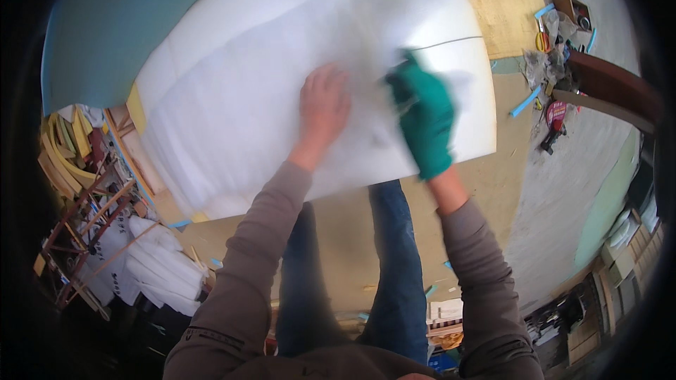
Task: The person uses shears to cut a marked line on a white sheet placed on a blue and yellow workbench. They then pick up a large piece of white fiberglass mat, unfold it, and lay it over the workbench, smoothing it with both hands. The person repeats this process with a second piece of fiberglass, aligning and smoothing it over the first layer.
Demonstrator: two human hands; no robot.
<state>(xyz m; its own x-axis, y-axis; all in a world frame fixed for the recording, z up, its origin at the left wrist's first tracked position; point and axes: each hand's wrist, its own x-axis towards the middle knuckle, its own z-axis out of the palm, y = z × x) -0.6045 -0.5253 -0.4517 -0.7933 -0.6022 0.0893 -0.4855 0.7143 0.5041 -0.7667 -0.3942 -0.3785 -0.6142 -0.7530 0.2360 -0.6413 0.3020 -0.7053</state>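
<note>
A large white sheet of soft padding (pixel 232 105) lies across a white foam slab (pixel 482 123) in front of me. My left hand (pixel 324 107) is bare and rests on the padding, fingers lying against it. Just right of it, my right hand (pixel 426 114) wears a green glove and is closed round a small dark tool (pixel 400 86), too blurred for its kind to show. The padding near the tool is smeared by motion. A thin dark line (pixel 451 42) runs over the slab beyond the glove.
Yellow foam (pixel 496 3) lies at the far right, a blue-green sheet (pixel 120 35) at the far left. Scissors (pixel 541 41), plastic scraps and a curved brown piece (pixel 612 84) lie right. Foam strips (pixel 67 148) and a white bag (pixel 158 264) fill the left side.
</note>
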